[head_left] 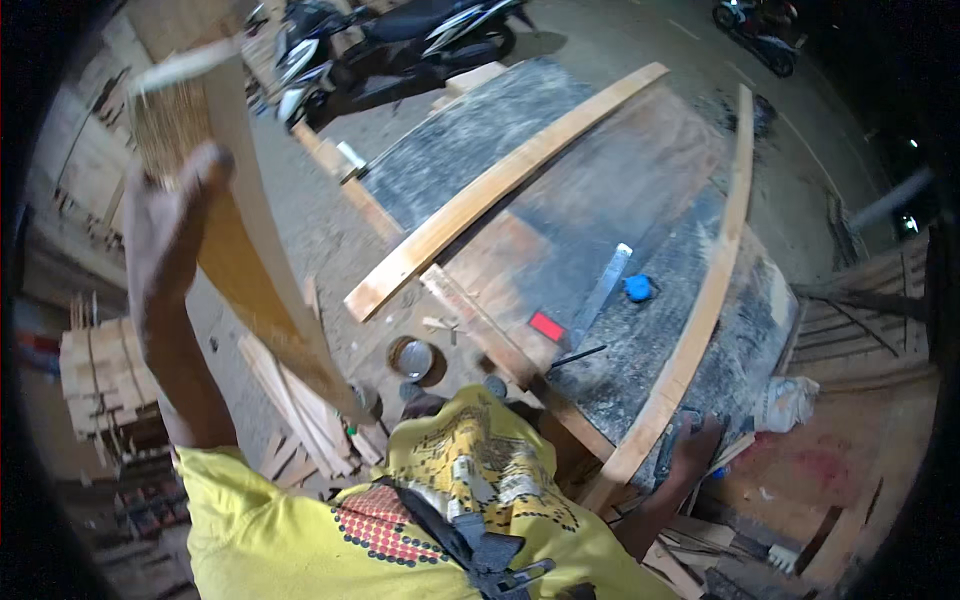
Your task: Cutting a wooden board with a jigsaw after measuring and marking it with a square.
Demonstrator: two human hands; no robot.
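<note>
My left hand (172, 225) is raised at the left, its fingers wrapped round a wide wooden plank (255, 265). The plank's cut end points up and its lower end reaches down beside my yellow shirt. At the lower right, my right hand (697, 445) is closed over a dark object at the worktable's (690, 290) edge; its kind is unclear. Beside that hand runs a long wooden strip (700, 310). A second long strip (500, 195) lies across the table's left part. Between them lie a metal straightedge (603, 290), a small blue object (638, 288) and a red rectangular piece (546, 326).
A metal can (413, 360) stands on the ground before me. Thin wood offcuts (300, 410) lie to its left. A motorbike (390, 50) is parked beyond the table, and a whitish bag (787, 403) sits at the right. Stacked wood (105, 370) stands far left.
</note>
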